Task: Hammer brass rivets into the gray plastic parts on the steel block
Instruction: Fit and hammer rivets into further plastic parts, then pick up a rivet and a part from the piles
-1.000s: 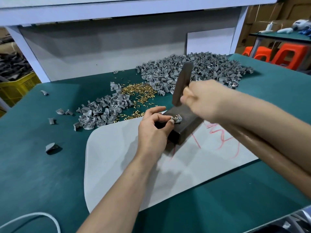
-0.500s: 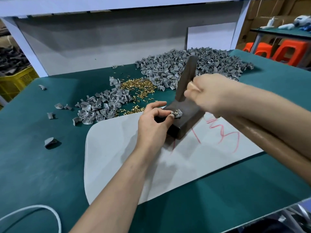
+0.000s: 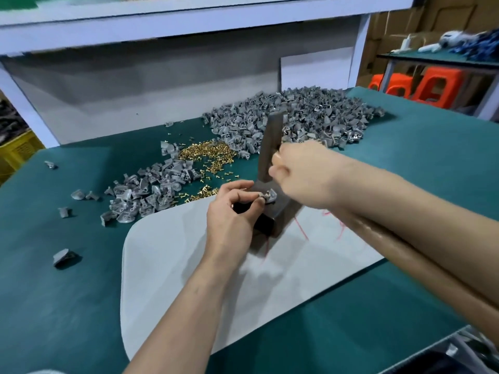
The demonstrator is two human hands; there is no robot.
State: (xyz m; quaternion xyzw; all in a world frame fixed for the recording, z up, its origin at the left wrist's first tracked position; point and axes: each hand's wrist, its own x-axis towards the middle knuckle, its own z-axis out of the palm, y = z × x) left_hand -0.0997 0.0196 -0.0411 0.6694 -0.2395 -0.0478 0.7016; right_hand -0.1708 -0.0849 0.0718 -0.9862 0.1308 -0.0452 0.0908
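A dark steel block [image 3: 272, 220] stands on a white mat [image 3: 189, 265]. My left hand [image 3: 232, 211] pinches a small gray plastic part [image 3: 270, 197] on top of the block, with a brass rivet in it. My right hand [image 3: 302, 171] grips a hammer whose dark metal head [image 3: 271, 147] stands upright just behind the part; its brown wooden handle [image 3: 405, 252] runs under my right forearm. A heap of brass rivets [image 3: 210, 157] lies behind the block.
A big pile of gray parts [image 3: 291, 117] lies at the back, a smaller pile [image 3: 145, 190] at the left, with stray parts [image 3: 63, 256] on the green table top [image 3: 54, 306]. A white wall panel [image 3: 135, 98] closes the back. Orange stools [image 3: 432, 87] stand at the right.
The hammer head has come lower and closer to the part on the block. My left hand keeps its pinch on the part. The camera has shifted slightly.
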